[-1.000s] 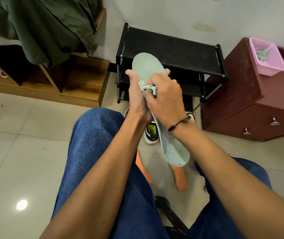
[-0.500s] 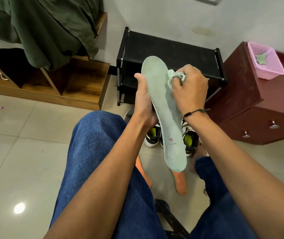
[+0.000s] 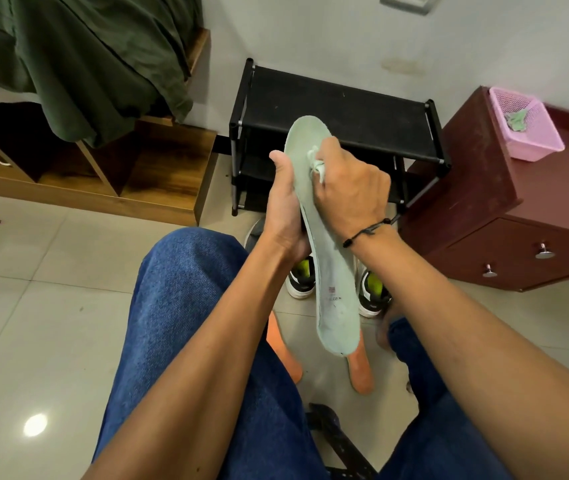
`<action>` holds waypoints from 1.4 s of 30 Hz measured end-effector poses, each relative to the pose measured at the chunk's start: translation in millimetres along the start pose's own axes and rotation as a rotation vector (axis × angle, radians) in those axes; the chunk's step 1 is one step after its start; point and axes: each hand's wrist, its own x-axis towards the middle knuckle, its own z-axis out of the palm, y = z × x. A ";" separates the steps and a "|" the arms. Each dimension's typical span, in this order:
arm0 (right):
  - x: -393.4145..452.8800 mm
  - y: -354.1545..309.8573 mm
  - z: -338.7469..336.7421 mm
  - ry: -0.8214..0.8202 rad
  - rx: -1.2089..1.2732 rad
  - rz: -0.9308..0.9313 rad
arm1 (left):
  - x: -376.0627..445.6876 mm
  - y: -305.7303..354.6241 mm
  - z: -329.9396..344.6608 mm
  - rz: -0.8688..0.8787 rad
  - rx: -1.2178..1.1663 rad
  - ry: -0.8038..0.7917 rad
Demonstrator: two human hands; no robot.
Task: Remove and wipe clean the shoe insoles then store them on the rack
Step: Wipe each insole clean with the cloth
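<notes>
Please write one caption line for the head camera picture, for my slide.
Left hand holds a pale green insole while right hand wipes it with a cloth.

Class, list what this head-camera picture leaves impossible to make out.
- Insole print: too small to read.
- Insole's middle: covered by the right hand and its cloth.
- Shoes: partly hidden behind insole and wrists.
- Rack lower shelves: dark, blocked by the hands.
- Basket contents: blurred.
</notes>
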 end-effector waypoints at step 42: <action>-14.5 -4.9 -36.7 -0.089 0.532 0.294 | 1.5 5.8 1.5 0.007 -0.052 -0.005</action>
